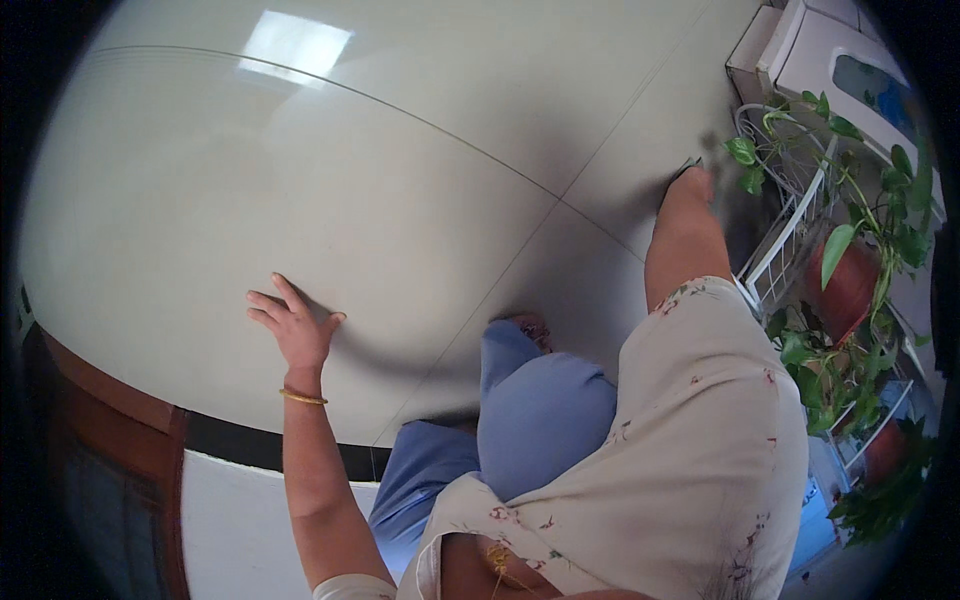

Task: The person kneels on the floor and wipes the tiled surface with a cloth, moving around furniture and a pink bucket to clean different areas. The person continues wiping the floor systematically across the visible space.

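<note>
My left hand (pixel 296 322) is held out over the pale tiled floor (pixel 420 240), fingers and thumb apart, with nothing in it. A gold-coloured bangle (pixel 304 397) circles that wrist. My right arm stretches away towards the plant stand, and only a small part of my right hand (pixel 699 182) shows past the forearm. A thin dark edge (pixel 686 166) shows beside it; whether the hand holds it I cannot tell. Below are my blue trousers (pixel 544 420), my floral blouse (pixel 697 420) and a patterned shoe (pixel 532 330).
At the right, a white metal rack (pixel 795 225) bears a red pot (pixel 844 281) with trailing green leaves (pixel 836 255). Behind it stands a pale cabinet or appliance (pixel 810 56) with a dark window. A brown wooden door (pixel 112 457) and a black skirting strip (pixel 240 441) lie at lower left.
</note>
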`<state>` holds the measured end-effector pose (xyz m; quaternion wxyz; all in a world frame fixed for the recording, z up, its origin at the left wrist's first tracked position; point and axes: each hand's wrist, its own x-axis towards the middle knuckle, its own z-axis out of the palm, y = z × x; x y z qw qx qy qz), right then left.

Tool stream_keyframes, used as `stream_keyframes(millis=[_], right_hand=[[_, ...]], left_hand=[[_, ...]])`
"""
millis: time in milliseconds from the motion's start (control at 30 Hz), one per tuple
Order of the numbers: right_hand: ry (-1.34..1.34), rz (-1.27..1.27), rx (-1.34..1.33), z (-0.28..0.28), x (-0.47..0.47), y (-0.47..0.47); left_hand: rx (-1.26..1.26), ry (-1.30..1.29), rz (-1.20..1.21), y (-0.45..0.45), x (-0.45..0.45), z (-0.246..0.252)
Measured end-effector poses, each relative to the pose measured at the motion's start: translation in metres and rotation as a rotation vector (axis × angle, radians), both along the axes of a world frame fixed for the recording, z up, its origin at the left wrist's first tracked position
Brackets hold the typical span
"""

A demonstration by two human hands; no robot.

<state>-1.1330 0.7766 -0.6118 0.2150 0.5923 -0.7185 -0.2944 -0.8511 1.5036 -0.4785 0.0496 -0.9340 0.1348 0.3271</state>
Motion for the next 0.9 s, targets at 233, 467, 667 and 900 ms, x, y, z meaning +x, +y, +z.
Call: stream_keyframes(millis=[233, 467, 667, 900], right_hand=[[-0.685, -0.101, -0.170, 0.095, 0.189, 0.175], [-0.815, 1.091, 0.099, 0.076, 0.242, 0.288], [-0.839, 1.647, 0.750, 0.116, 0.154, 0.407], [-0.581, 1.118, 0.271, 0.095, 0.125, 0.288]], left_hand=[[0.028, -0.045, 0.028, 0.012, -0.006, 0.012], [0.059, -0.002, 0.072, 0.003, -0.005, 0.012], [0.064, -0.014, 0.146, -0.018, -0.005, 0.036], [-0.150, -0.305, 0.509, 0.083, -0.150, 0.015]])
